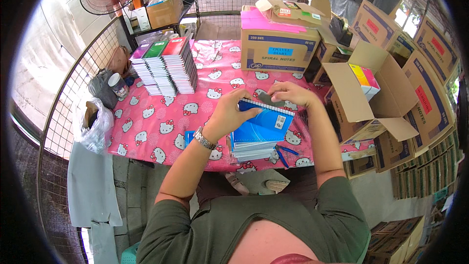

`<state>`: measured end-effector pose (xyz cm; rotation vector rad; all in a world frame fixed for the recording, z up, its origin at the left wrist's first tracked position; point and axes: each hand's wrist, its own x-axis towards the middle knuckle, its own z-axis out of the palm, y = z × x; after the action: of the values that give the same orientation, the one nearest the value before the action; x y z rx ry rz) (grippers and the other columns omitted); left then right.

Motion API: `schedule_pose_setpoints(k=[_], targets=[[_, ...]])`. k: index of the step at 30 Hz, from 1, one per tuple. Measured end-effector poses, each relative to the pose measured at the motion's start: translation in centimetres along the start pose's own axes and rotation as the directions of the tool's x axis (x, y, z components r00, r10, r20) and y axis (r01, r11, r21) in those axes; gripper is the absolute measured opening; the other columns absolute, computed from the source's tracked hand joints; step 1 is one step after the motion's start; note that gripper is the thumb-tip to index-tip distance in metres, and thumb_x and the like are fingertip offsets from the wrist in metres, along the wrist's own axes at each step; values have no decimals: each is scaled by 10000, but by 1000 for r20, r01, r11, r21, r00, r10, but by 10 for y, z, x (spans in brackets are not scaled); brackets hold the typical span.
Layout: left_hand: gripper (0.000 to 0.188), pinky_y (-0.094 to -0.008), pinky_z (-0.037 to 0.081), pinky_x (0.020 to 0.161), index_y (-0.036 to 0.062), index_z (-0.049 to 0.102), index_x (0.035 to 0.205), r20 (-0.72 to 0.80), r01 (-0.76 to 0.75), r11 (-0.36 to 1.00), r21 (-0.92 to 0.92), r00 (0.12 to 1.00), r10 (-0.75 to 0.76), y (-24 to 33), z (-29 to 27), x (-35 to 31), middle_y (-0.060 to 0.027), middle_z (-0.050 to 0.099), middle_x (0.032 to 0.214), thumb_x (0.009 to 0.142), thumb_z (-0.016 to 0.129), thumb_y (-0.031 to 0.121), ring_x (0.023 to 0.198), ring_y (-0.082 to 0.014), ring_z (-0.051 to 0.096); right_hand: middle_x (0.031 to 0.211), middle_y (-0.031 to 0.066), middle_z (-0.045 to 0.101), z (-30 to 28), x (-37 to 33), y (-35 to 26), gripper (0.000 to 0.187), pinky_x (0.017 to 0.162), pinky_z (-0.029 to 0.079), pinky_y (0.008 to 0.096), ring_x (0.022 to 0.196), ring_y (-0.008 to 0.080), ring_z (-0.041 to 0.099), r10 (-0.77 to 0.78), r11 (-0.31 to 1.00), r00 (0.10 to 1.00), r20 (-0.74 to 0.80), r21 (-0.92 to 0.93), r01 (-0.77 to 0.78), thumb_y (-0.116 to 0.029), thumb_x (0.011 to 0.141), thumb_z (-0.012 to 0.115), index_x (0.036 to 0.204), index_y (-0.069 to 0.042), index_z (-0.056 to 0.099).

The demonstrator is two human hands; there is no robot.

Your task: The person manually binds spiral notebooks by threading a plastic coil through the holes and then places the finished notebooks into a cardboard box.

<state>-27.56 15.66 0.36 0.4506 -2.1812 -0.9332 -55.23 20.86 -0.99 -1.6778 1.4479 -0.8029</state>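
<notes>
A blue notebook (266, 120) with a white spiral along its top edge is held tilted up, its cover facing me. My left hand (229, 116) grips it at the left end, thumb across the cover and fingers behind. Near the right end of the spiral, my right hand (291, 94) has its fingers curled in a pinch; what they hold, if anything, is too small to make out. Below the notebook sits a stack of notebooks (254, 151). Blue-handled pliers (283, 156) lie just right of that stack. Part of another blue notebook (188, 138) shows beside my left wrist.
Stacked notebooks (166, 71) with purple, green and red covers stand at the far left of the pink patterned tablecloth (166, 127). A closed carton (278, 49) stands at the back. An open carton (349, 100) is on the right. A plastic bag (95, 129) hangs at the left edge.
</notes>
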Motion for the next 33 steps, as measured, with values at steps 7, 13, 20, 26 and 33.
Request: schedule_pose_setpoints(k=[7,13,20,26,33], targets=[[166,-238,534,530,-25,659,1025,-130,150,932,-330,971,-202,5,22,1,-27,617,777,922,712,94,641,-59,590,1171,165,676,104,-53,231,469,952,461,525,1132,346,621,149,828,858,-492,-413,-380,-448,836,681,1173,-120,683],[177,-242,550,509,-35,665,1023,-203,211,959,-191,947,-248,-1,11,-18,-42,633,783,941,698,118,638,-68,592,1401,150,536,220,-137,167,649,1084,350,549,1258,398,503,44,608,768,-639,-593,-528,-343,856,701,1403,-47,514],[203,-249,560,505,-31,637,1022,-260,78,973,-215,956,-134,1,22,-13,-62,633,830,925,720,128,625,-76,587,1292,192,589,157,-150,105,514,1020,454,429,1218,357,552,-42,954,339,-940,-138,-265,-116,874,709,1354,-17,557],[203,-298,503,490,-11,599,970,-303,48,997,-54,951,-62,-9,28,-16,-107,612,811,907,729,132,611,-162,598,1244,142,638,132,-106,-80,585,992,444,440,1119,331,588,-461,835,639,-616,-544,78,-215,774,794,1301,-47,604],[103,-270,578,491,-26,592,958,-146,101,993,64,985,-91,-16,23,-12,-95,609,878,909,676,8,651,-130,631,1240,129,628,137,-84,-92,570,955,441,457,1096,344,576,-496,803,645,-581,-589,87,-232,768,782,1284,-53,616]])
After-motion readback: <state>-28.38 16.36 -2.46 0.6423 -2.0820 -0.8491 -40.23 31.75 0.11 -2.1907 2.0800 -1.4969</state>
